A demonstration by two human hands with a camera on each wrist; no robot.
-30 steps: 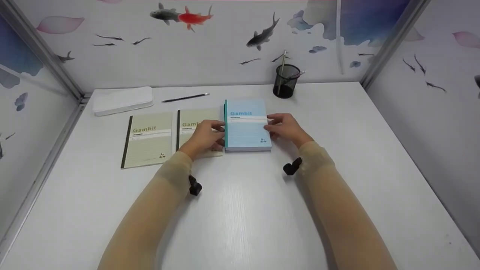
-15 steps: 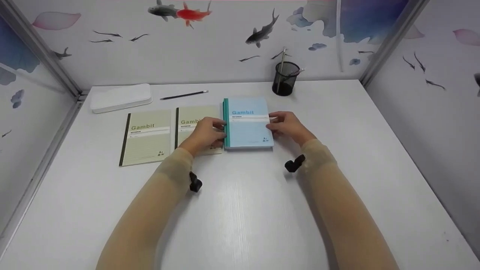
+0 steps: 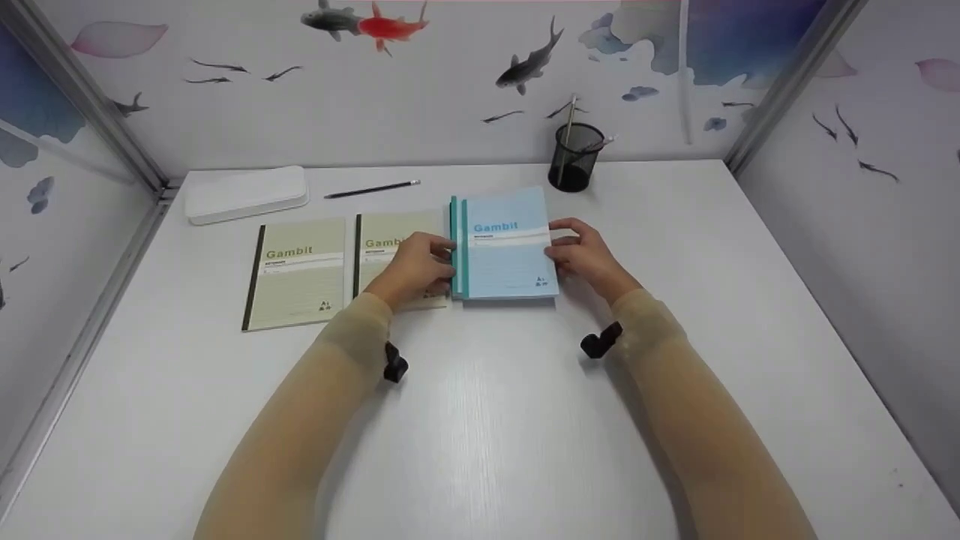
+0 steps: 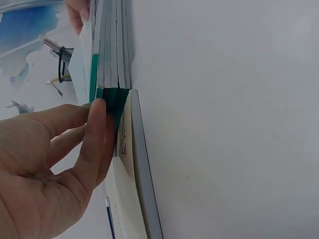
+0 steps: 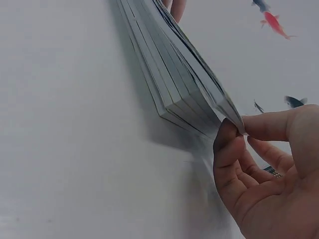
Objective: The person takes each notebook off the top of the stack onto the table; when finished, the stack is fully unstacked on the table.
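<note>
A stack of blue Gambit notebooks [image 5: 159,74] with green spines lies mid-table. My right hand [image 3: 592,259] pinches the right edge of the top blue notebook [image 3: 514,259] between thumb and fingers. That notebook sits shifted right on the stack, its held edge raised, as the right wrist view shows. At the left side, my left hand [image 3: 415,264] rests its fingertips against the green spines [image 4: 114,99]. Under the left hand lies a partly covered khaki notebook [image 3: 375,225] with a black spine. Another khaki notebook [image 3: 300,274] lies farther left.
A white case [image 3: 247,195] lies at the back left, with a dark pencil [image 3: 373,189] beside it. Behind the stack to the right stands a black mesh pen cup [image 3: 576,161] holding pencils. Printed wall panels enclose the white table [image 3: 480,420] at its back and sides.
My right hand has moved right, sliding the top blue notebook off line with the stack and lifting its right edge, so another green spine shows. The left hand stays at the spines.
</note>
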